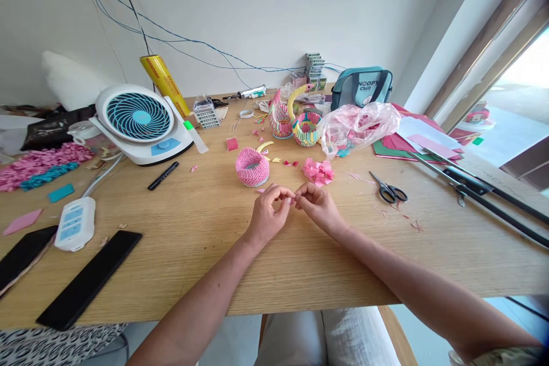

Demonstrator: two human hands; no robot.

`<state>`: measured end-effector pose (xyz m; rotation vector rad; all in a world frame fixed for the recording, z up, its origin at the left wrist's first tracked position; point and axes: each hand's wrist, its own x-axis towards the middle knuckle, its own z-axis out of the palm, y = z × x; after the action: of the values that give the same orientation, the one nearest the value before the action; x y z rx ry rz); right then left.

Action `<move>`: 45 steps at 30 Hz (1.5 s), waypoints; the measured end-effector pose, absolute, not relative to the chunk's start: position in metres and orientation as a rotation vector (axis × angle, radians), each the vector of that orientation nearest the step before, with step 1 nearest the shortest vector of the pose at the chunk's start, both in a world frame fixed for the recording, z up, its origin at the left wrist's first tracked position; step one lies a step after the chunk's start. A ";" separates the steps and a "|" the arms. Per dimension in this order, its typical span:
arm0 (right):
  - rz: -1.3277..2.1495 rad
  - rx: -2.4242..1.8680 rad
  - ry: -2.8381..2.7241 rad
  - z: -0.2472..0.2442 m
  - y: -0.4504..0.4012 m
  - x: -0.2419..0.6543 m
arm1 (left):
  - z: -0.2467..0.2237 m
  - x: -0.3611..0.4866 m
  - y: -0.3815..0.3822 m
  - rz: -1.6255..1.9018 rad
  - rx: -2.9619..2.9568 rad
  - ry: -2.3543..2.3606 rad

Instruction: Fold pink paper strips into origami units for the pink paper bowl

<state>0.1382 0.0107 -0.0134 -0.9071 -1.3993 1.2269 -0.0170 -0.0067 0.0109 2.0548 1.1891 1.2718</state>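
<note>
My left hand [271,210] and my right hand [316,206] meet above the table, fingertips pinched together. Between them is a tiny pink piece of paper [294,201], mostly covered by the fingers. Just beyond my left hand stands a round pink basket-like body [252,168] built from folded paper pieces, with a curved yellow paper strip [265,145] at its back. A heap of pink paper pieces [318,171] lies just past my right hand. Farther back stand a pink folded-paper swan [281,117] and a multicoloured one with a yellow neck [306,126].
Black scissors [389,190] lie open-bladed at right, near paper scraps [416,226] and a paper trimmer [467,180]. A plastic bag [359,126] and blue bag [362,87] stand behind. At left are a fan [141,120], black pen [163,176], power strip [76,223] and flat black object [90,279].
</note>
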 end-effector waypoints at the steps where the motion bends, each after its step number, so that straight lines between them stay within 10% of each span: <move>1: 1.206 -0.908 -1.417 -0.014 0.010 0.138 | 0.011 -0.017 -0.007 1.270 2.009 1.196; 19: 0.636 -0.859 -1.835 -0.004 -0.002 0.140 | 0.003 -0.016 -0.002 1.240 1.683 1.202; 45: 1.338 -0.929 -1.394 -0.010 0.008 0.134 | 0.005 -0.020 0.001 1.181 1.669 1.197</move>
<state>0.1345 0.0077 -0.0098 -0.9294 -1.3940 1.3376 -0.0200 0.0011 0.0053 1.6693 1.1969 1.1811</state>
